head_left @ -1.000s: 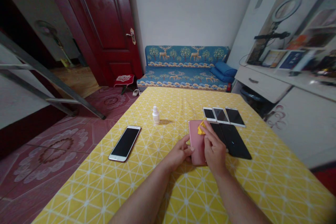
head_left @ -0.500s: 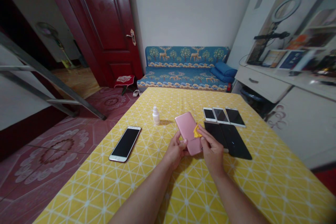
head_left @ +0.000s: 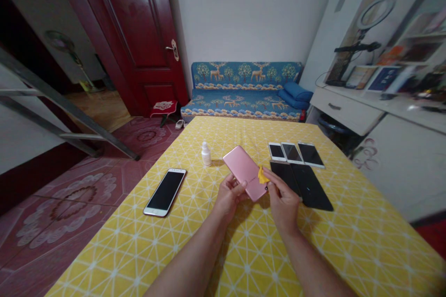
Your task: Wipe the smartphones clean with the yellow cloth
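My left hand (head_left: 229, 195) is closed around the lower left edge of a pink smartphone (head_left: 241, 167), its back facing up, tilted above the table. In my right hand (head_left: 283, 199) a small yellow cloth (head_left: 262, 176) is pinched against the phone's right edge. A white phone with a dark screen (head_left: 165, 192) lies to the left. Beyond my hands stands a small white bottle (head_left: 206, 155). To the right, a large black phone (head_left: 311, 188) lies beside another dark phone (head_left: 285, 175), which my right hand partly covers.
Behind the dark phones lie three white-framed phones (head_left: 291, 152) in a row. A yellow patterned cloth (head_left: 156, 260) covers the table. Past it are a blue sofa (head_left: 240, 97), a red stool (head_left: 163, 107) and, at right, a white cabinet (head_left: 400, 162).
The pink phone has turned anticlockwise, its top end swinging left. My left hand has shifted slightly left with it, and the yellow cloth stays at its right edge.
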The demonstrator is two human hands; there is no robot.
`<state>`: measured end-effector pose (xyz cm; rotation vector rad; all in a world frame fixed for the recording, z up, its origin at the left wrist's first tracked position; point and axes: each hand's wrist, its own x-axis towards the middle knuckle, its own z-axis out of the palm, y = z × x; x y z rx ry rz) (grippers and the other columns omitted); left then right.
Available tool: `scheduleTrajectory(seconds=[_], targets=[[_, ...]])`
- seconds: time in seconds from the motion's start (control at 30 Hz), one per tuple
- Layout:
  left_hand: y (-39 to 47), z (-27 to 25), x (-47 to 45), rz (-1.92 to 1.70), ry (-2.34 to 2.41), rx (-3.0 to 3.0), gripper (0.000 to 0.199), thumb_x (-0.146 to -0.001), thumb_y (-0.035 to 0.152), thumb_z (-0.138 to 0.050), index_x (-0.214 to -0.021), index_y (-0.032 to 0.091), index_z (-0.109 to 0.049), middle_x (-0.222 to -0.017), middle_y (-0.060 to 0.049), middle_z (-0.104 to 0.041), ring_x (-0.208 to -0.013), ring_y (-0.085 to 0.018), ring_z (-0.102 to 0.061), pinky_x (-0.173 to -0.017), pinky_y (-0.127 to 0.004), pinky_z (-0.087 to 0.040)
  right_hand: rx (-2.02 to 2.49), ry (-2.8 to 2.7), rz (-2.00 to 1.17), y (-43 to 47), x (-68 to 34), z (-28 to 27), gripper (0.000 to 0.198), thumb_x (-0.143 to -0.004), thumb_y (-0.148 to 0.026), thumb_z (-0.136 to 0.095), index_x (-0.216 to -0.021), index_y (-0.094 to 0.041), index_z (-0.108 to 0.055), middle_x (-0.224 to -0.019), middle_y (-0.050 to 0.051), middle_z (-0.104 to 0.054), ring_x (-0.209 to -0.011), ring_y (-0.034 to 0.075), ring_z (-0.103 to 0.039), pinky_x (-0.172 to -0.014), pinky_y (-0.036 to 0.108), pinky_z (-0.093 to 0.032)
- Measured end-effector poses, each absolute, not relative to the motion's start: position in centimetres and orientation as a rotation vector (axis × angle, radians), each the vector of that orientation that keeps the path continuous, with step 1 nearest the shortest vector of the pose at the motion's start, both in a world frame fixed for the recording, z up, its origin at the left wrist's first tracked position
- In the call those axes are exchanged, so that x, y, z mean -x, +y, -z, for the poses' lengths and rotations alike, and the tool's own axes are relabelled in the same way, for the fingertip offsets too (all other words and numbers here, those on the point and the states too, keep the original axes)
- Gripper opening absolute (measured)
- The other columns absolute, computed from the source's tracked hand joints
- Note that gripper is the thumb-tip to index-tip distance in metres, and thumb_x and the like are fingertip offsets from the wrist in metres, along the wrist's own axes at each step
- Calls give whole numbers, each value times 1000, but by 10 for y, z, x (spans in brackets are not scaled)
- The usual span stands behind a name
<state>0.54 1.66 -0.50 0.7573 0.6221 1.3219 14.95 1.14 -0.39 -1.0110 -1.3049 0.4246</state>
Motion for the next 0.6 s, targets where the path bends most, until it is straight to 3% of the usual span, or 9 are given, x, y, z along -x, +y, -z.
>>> scheduleTrajectory(seconds=[0.13,0.3,0.6], targets=[[13,3,-6,-1200,733,-813,49,-63,27,-85,-106,11,-67,-101,-15,-71,-78,-21,-67,-65,-30,-56,1103,-1162,-373,10,-154,2,27,-88,-23,-56,-108,-22,-74,-113,7,-72,-104,21,-67,-93,36,-53],[9,4,-12,-1159,723,-764,55,-61,26,-86,-109,10,-66,-106,-17,-71,-84,-25,-68,-65,-29,-56,1213,-1068,-402,8,-156,2,31,-91,-32,-53,-114,-20,-71,-113,9,-72,-96,22,-69,-81,34,-55],[10,5,-14,-1321,602,-593,59,-68,20,-82,-123,18,-60,-108,-11,-71,-96,-22,-68,-73,-26,-56,969,-1342,-488,6,-141,5,31,-95,-28,-48,-120,-23,-66,-142,9,-53,-131,24,-50,-107,42,-44]])
